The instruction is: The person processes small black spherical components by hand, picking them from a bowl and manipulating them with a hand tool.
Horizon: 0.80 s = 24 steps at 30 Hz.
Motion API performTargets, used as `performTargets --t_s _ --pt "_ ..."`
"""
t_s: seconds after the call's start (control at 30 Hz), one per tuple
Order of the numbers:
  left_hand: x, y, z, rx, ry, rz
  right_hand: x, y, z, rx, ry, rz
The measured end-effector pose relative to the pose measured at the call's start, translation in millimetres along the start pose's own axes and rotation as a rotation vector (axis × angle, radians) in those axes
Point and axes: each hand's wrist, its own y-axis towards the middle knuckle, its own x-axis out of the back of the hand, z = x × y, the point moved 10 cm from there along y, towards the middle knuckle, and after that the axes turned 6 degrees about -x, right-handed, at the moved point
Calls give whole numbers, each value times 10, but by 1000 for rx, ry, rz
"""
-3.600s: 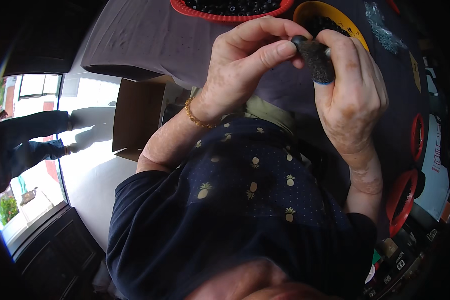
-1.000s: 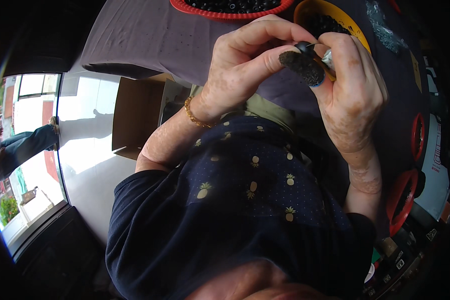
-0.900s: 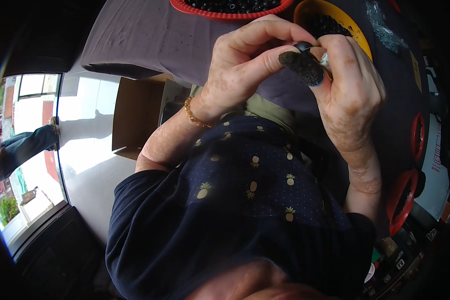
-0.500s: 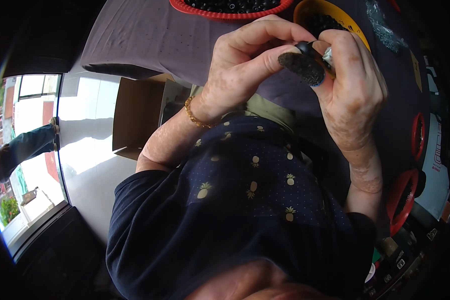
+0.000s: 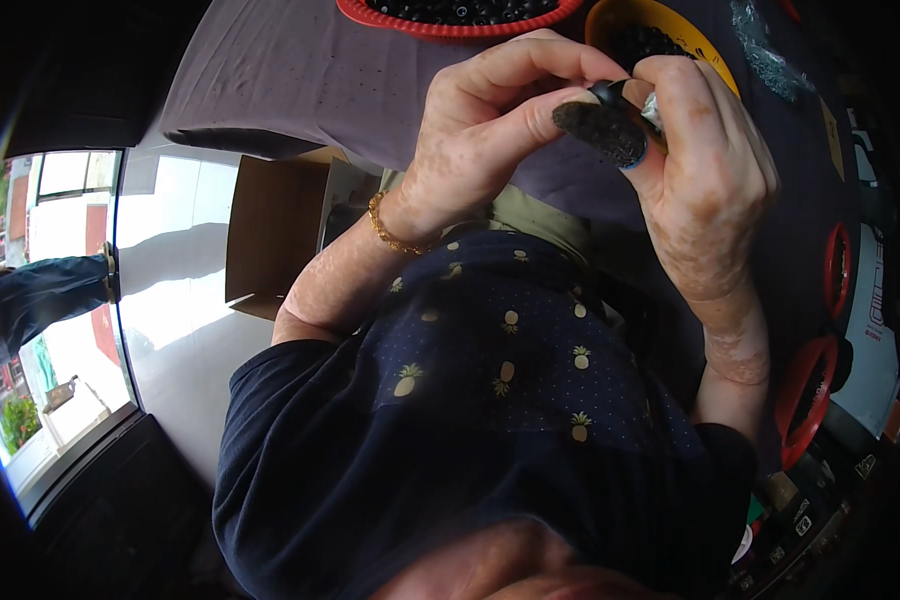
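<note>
Both my hands meet in front of me, above the table's near edge. Thumb and forefinger of my left hand (image 5: 475, 135) pinch a small glossy black rounded part (image 5: 606, 92). My right hand (image 5: 705, 165) is closed around a thin, flat, blade-like piece (image 5: 637, 93) with a whitish wrapping (image 5: 652, 110); most of it is hidden by the fingers. A dark, grimy cover with a blue edge (image 5: 600, 133) sits over the right thumb tip, just below the black part. The blade-like piece is at the black part's right side; whether they touch I cannot tell.
Beyond my hands stand a red basin (image 5: 450, 28) of small black parts and a yellow bowl (image 5: 715, 50) holding similar ones. Two red-rimmed containers (image 5: 808, 400) are at the right. A cardboard box (image 5: 275, 230) lies left, near a bright doorway with a person's jeans-clad leg (image 5: 55, 300).
My hands keep the same grip, with the right thumb and the pieces shifted very slightly left. At the doorway the other person's leg has changed position.
</note>
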Motion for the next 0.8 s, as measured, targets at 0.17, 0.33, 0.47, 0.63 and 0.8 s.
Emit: performTargets --t_s 0.17,0.33,0.47,0.63,0.8 --pt "7 19 -39 -34 70 23 -12 2 -2 -5 -39 10" --pt "7 44 -90 -80 115 49 -24 10 3 -10 -48 19" --pt "9 23 -44 8 112 46 -36 -6 -20 -45 -11 22" --pt "47 46 -154 -145 269 81 -87 -20 -57 -118 26 45" --pt "-4 54 -104 -76 211 65 -53 -38 -71 -92 34 -14"
